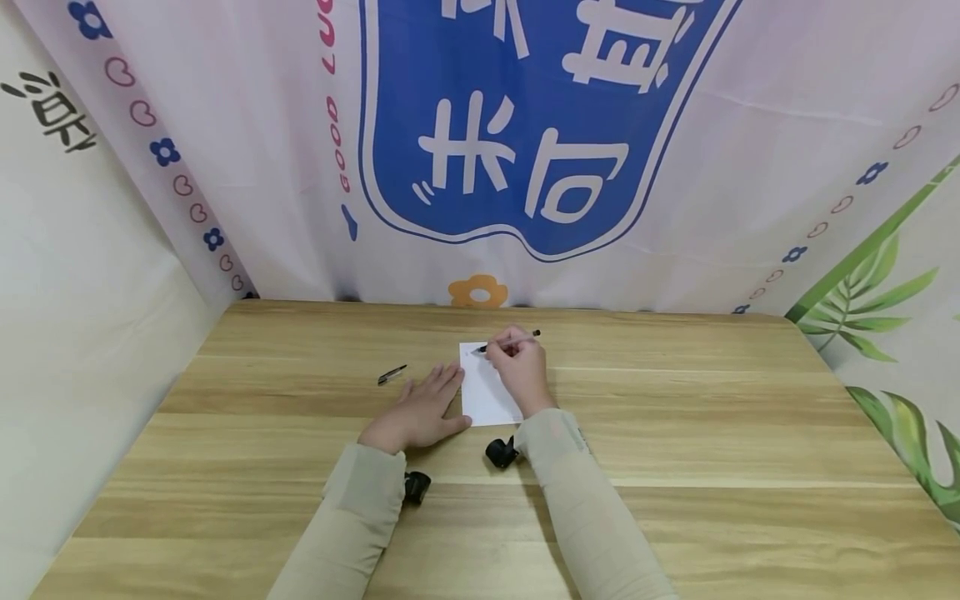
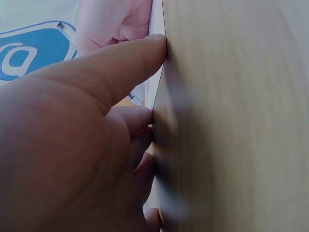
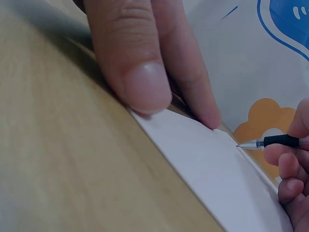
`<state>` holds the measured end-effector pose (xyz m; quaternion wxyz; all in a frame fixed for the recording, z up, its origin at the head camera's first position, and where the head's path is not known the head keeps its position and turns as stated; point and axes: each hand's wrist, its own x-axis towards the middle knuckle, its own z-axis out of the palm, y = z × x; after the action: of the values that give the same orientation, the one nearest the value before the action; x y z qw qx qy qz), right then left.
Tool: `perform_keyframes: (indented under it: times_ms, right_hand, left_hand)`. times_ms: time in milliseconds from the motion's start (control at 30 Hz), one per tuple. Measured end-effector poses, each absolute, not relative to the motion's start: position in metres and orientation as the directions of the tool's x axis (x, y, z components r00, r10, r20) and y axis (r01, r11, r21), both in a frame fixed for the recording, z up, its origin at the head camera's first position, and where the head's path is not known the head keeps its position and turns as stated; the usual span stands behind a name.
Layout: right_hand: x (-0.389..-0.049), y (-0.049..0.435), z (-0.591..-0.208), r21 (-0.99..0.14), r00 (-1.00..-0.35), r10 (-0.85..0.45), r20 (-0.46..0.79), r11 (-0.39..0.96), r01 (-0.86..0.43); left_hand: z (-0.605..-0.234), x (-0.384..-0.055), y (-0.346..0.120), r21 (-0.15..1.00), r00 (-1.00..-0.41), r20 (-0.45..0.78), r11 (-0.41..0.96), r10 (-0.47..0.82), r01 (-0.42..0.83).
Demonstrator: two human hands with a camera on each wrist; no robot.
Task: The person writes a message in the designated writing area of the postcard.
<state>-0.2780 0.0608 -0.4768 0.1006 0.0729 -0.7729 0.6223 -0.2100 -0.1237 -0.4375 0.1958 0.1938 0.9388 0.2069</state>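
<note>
Smooth matt paper (image 1: pixel 482 397), wood-grained table (image 1: pixel 697 425), pen tip (image 3: pixel 249 144) apparently shiny metal.

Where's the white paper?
In the head view, the white paper lies on the wooden table, the left hand at its left edge, the right hand over its right side.

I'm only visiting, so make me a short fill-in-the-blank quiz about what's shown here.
The right hand holds a slim, black-gripped ____ over a white rectangular paper sheet.
In the head view, the left hand lies mostly on that sheet's ____ side.
The large rounded flower printed on the pale cloth is coloured ____.

Missing words: pen; left; orange.
</note>
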Motion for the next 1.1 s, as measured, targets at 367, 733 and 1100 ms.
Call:
perform_keyframes:
  times_ms: [367, 733, 1100]
  right_hand:
    - [-0.2777, 0.0604, -0.4783, -0.948, -0.968, 0.020, 0.250, 0.211, -0.240]
    - [-0.2769, 0.0609, -0.4762, -0.955, -0.971, 0.032, 0.237, 0.191, -0.227]
    - [-0.2793, 0.0616, -0.4767, -0.931, -0.950, 0.082, 0.300, 0.244, -0.273]
  left_hand:
    - [-0.4396, -0.2102, -0.1243, 0.456, -0.849, -0.286, 0.842, 0.445, 0.287]
    - [-0.4352, -0.2085, -0.1234, 0.462, -0.847, -0.289, 0.840, 0.446, 0.285]
    - [-0.4331, -0.2085, -0.1222, 0.460, -0.847, -0.295, 0.843, 0.442, 0.279]
